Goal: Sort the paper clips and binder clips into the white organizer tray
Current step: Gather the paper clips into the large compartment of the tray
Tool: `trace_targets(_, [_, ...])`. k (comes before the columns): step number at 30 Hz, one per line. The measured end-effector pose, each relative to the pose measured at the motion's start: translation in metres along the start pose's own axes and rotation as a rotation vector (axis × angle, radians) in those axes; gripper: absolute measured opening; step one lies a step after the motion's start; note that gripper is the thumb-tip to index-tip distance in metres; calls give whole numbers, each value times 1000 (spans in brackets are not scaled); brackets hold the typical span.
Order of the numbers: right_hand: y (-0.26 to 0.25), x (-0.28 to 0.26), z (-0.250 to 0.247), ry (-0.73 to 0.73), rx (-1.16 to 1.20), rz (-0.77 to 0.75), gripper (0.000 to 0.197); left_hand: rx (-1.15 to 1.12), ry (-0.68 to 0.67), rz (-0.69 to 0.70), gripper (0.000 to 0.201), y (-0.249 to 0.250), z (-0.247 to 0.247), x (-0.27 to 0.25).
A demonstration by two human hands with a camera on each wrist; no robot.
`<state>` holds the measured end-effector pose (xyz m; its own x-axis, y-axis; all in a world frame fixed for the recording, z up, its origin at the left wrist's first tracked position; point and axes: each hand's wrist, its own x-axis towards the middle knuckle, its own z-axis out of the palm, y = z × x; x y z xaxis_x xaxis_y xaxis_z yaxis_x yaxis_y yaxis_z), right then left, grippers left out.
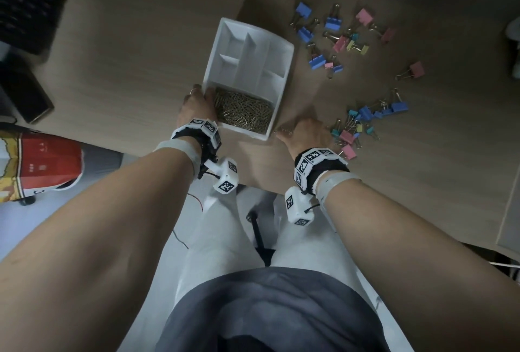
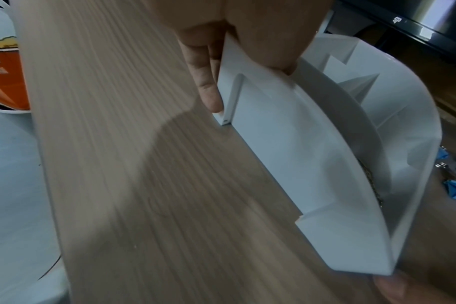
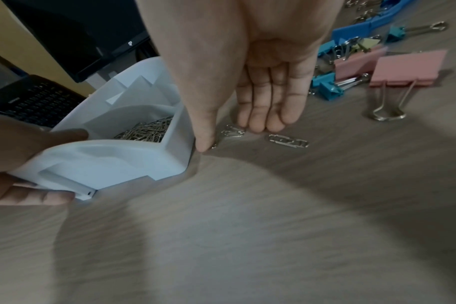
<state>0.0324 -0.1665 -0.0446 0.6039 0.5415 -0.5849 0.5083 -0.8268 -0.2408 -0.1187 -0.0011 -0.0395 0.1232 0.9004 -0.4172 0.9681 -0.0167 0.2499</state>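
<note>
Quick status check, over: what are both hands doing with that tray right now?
Left hand grips the white tray at its near corner. Right hand flat on desk, fingers at loose paper clips. Binder clips unsorted. Nothing blocking.

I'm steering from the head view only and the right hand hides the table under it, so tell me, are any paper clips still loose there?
Observer: Yes, two loose paper clips lie on the table by the right hand's fingertips.
Operator: Is the left hand really holding the tray?
Observer: Yes, the left hand grips the white organizer tray's near wall, thumb inside, fingers outside.
</note>
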Motion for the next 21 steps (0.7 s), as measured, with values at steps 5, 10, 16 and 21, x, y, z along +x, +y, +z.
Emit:
trace_targets(5, [-15,-2,-3,-19,55,82,46,-5,-8,46,51,-12,-6,20])
trace_targets(10, [-37,-6,9,40,124,229,62,20,-31,92,51,-13,-18,38])
trace_targets(16, [-55,-1,16,61,112,412,26,53,-41,133,51,-14,-23,40])
trace_targets(21, [-61,-3,13,98,91,491,21,88,-65,182,53,-13,-28,40])
